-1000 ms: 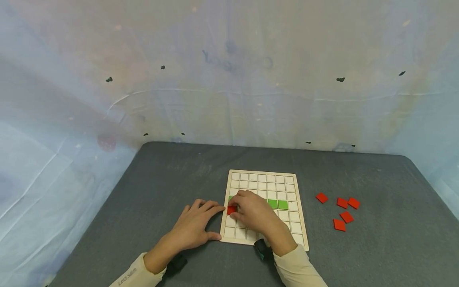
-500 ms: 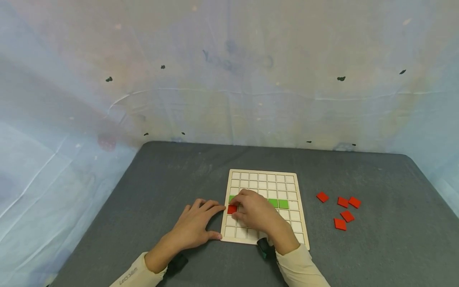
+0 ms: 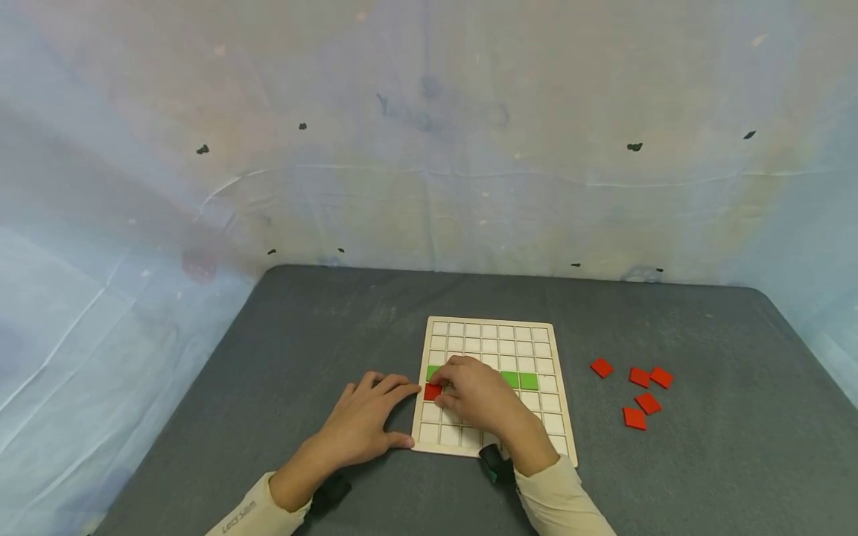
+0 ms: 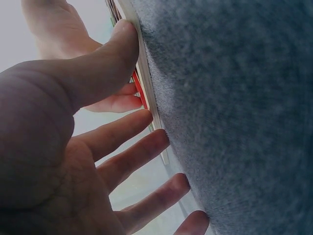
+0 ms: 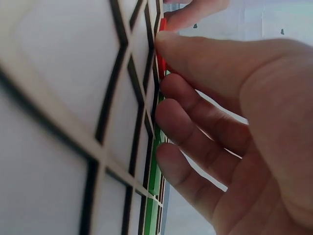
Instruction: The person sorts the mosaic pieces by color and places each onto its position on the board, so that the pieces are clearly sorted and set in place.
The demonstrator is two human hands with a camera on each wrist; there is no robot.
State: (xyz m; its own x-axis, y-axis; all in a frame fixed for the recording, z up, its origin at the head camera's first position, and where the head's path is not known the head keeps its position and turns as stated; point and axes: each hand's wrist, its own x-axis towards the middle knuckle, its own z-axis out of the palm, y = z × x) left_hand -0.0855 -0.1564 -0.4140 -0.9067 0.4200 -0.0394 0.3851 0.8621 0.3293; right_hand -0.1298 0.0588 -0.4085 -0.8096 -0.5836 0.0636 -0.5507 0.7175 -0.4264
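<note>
A pale wooden grid board [image 3: 492, 323] lies on the dark table. At its left edge, in the head view, a red square tile [image 3: 433, 392] sits in the left column, just below a green tile [image 3: 432, 371]. My right hand [image 3: 479, 394] holds the red tile between thumb and index finger; in the right wrist view the thumb touches the red tile [image 5: 162, 61], and the index finger is largely hidden. Spread flat beside the board, my left hand [image 3: 365, 420] touches the board's left edge with its thumb and fingertips. Part of the green row is hidden under my right hand.
Two more green tiles [image 3: 519, 380] sit in the same row, right of my right hand. Several loose red tiles [image 3: 639, 377] lie on the table [image 3: 710, 417] to the board's right. A pale curtain [image 3: 429, 134] hangs behind the table.
My right hand's thumb and fingers have shifted slightly to the right, so more of the red tile and the green tile above it shows. My left hand has stayed in place.
</note>
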